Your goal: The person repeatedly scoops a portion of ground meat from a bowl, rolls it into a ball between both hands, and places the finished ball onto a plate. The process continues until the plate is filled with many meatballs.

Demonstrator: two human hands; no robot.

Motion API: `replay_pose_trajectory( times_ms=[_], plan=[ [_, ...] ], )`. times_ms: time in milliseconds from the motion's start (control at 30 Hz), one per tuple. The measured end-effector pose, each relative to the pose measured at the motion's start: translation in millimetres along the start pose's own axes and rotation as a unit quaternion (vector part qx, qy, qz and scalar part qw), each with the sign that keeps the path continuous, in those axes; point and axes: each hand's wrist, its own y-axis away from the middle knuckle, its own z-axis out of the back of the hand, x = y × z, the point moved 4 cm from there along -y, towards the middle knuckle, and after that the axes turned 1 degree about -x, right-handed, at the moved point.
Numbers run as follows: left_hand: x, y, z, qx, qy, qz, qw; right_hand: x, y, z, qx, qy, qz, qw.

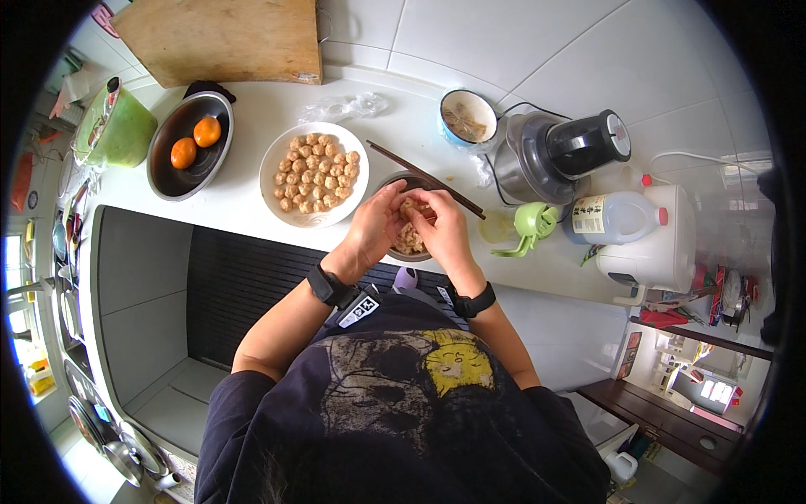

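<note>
Over a metal bowl of minced filling, both my hands meet around a small lump of the mixture. My left hand is cupped under and beside the lump. Fingers and thumb of my right hand close on it from the other side; part of it is hidden. Left of the bowl stands a white plate holding several rows of small round balls. A pair of dark chopsticks lies across the bowl's far side.
Farther left are an oval metal bowl with two orange fruits and a green container. A food chopper, an enamel cup, a green-topped pitcher and a bottle stand to the right. A wooden board leans behind.
</note>
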Motion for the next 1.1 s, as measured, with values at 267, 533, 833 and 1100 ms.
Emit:
replay_pose_trajectory(
  times_ms=[267,533,833,1100],
  plan=[
    [0.9,-2.3,4.8,0.02,0.008,-0.006,1.0,-2.2,2.1,-3.5,-0.017,-0.037,-0.016,0.999],
    [9.2,-5.3,14.4,0.057,0.014,0.021,0.998,-6.6,5.0,-7.2,-0.053,-0.113,-0.019,0.992],
    [10.6,-9.3,24.3,0.048,0.117,0.071,0.989,-2.2,8.8,-8.2,-0.068,-0.263,-0.038,0.962],
    [18.2,-13.6,23.2,0.092,0.068,0.071,0.991,10.6,8.8,-7.7,-0.056,-0.025,0.032,0.998]
  ],
)
